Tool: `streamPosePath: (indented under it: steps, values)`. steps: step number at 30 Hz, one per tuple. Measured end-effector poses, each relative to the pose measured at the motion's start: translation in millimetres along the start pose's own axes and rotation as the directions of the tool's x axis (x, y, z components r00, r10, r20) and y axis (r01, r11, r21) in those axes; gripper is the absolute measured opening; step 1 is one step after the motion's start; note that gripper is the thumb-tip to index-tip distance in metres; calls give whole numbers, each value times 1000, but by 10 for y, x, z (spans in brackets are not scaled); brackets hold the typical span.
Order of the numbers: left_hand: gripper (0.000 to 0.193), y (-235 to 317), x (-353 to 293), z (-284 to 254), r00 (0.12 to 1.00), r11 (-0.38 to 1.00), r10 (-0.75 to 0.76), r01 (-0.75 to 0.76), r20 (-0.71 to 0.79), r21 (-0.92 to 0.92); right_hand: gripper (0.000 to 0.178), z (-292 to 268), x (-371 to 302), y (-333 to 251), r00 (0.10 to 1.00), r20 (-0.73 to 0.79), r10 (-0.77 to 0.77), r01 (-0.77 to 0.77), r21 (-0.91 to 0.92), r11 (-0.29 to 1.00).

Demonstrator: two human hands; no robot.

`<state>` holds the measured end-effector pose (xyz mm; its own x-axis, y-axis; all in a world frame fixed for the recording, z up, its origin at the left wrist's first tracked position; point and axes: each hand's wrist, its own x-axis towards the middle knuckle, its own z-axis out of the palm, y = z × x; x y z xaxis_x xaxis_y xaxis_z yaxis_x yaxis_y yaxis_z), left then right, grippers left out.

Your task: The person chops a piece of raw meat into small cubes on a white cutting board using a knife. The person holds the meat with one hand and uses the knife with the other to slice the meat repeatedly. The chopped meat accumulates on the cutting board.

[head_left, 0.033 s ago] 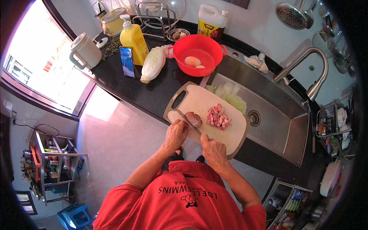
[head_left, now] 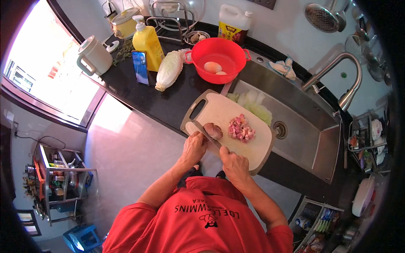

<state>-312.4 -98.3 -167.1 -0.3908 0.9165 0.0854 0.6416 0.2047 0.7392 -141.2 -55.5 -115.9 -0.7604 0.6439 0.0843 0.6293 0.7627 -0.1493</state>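
My right hand (head_left: 234, 165) is closed round the handle of a kitchen knife (head_left: 206, 133), whose blade slants to the far left over a pale cutting board (head_left: 258, 110). My left hand (head_left: 194, 148) is at the board's near left edge, fingers bent together close beside the blade; what they pinch, if anything, is hidden. Just beyond the blade lies a brownish-pink lump of meat (head_left: 213, 131). To its right sits a small heap of cut pink meat (head_left: 241, 128).
The board overlaps a steel sink (head_left: 310, 139) holding pale green leaves (head_left: 255, 109). Behind stand a red basin (head_left: 219, 55) with eggs, a napa cabbage (head_left: 169, 71), an upright phone (head_left: 140, 67) and a yellow pump bottle (head_left: 148, 46). A faucet (head_left: 354, 74) arches at the right.
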Motion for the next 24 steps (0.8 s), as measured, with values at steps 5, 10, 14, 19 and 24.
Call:
streamPosePath:
  steps: [5,10,14,19,24]
  values:
    - [12,-20,-1,13,1000,1000,19,-19,-4,-20,12,169,378,-220,997,-81,-6,2,-53,999]
    - [9,-147,93,-101,997,997,58,-55,-45,58,10,203,95,18,997,-58,-40,29,-175,984]
    - [12,-329,171,-260,1000,994,-31,31,5,-106,8,41,-280,228,997,81,9,-1,-91,996]
    - [19,-379,255,-642,935,701,-328,336,134,-629,6,-37,-385,295,992,111,59,-70,102,992]
    - [23,-116,559,-682,944,646,-309,299,117,-703,5,-69,-426,241,984,155,86,-124,259,958]
